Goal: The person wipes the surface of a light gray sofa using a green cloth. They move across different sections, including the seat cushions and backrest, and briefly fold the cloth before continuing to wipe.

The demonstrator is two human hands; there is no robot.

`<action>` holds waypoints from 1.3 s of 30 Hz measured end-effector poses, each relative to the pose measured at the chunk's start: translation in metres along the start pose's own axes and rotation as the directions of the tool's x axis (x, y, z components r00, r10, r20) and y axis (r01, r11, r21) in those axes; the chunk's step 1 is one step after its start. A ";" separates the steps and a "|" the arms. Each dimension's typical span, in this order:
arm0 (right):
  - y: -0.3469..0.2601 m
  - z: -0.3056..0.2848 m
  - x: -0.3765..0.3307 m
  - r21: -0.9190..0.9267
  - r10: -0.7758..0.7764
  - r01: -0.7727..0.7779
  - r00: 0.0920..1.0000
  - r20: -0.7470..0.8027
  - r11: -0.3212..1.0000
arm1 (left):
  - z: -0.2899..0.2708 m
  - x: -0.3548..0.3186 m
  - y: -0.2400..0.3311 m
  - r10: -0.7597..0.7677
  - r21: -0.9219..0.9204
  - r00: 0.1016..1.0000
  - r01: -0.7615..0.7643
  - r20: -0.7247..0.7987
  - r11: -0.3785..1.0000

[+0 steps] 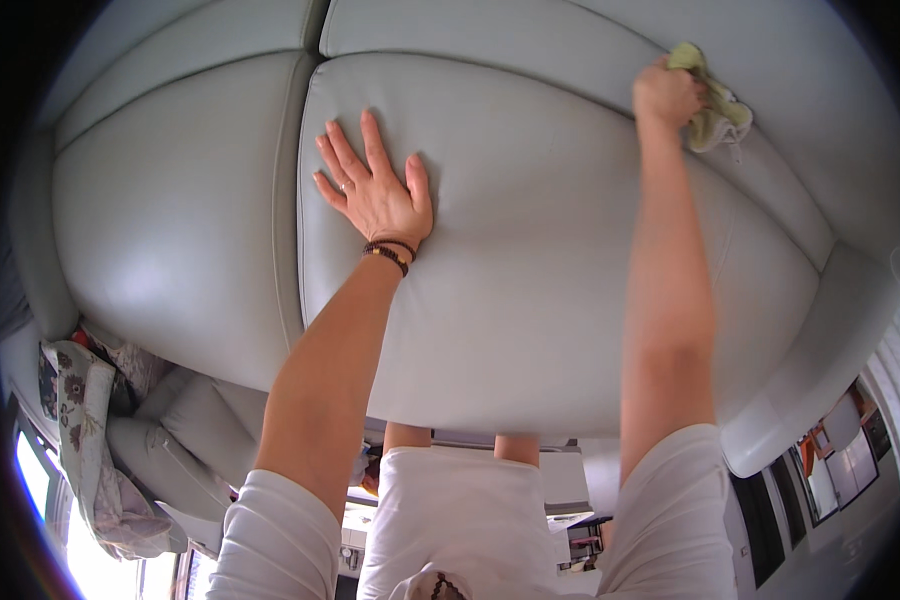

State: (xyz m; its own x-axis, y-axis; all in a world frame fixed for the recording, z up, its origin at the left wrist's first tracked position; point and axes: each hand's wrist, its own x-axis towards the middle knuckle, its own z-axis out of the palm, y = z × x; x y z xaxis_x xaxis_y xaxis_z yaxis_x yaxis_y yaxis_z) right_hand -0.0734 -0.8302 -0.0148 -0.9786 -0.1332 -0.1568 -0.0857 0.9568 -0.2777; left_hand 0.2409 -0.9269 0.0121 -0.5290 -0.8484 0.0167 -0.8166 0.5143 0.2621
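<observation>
"What do you see from over there?"

"I see the left hand (380, 200) flat, fingers wide, on a smooth grey leather sofa seat (510, 270). The right hand (665, 95) is curled round a crumpled yellow-green cloth (708, 122), by the seat's back edge."

"And the room?"

"A pale cloth with brown flowers (74, 400) hangs near a bright window (98, 545)."
</observation>
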 end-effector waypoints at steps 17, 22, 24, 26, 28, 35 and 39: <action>0.010 -0.009 -0.050 0.154 -0.874 0.863 0.461 0.154 0.482 | 0.012 0.001 -0.004 0.070 0.088 0.987 -0.058 -0.146 0.994; 0.218 -0.093 0.002 0.022 -0.694 0.696 0.712 0.108 0.717 | 0.009 -0.001 0.001 0.073 0.108 0.986 -0.057 -0.150 0.993; 0.299 -0.127 0.016 -0.041 -0.487 0.493 0.867 0.103 0.869 | 0.008 -0.002 -0.001 0.071 0.102 0.985 -0.056 -0.156 0.993; 0.360 -0.148 0.029 -0.140 -0.172 0.178 0.984 0.053 0.974 | 0.010 -0.001 0.001 0.082 0.081 0.984 -0.070 -0.156 0.994; 0.364 -0.143 0.027 -0.190 -0.058 0.048 0.997 -0.046 0.981 | 0.010 0.000 0.005 0.097 0.070 0.982 -0.086 -0.163 0.994; 0.216 -0.070 -0.021 -0.596 -0.467 0.406 0.883 0.059 0.693 | 0.009 -0.004 0.002 0.077 0.050 0.987 -0.070 -0.141 0.996; 0.062 0.002 -0.102 -0.341 -0.637 0.542 0.700 -0.323 0.768 | 0.002 -0.002 0.000 0.072 0.047 0.989 -0.066 -0.129 0.997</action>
State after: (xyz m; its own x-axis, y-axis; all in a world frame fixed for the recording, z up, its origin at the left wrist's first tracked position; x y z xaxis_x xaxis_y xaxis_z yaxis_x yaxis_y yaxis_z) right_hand 0.0212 -0.7578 -0.0175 -0.6905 -0.6197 0.3732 -0.6603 0.7506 0.0246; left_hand 0.2415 -0.9251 0.0103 -0.5522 -0.8183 0.1596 -0.7897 0.5747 0.2147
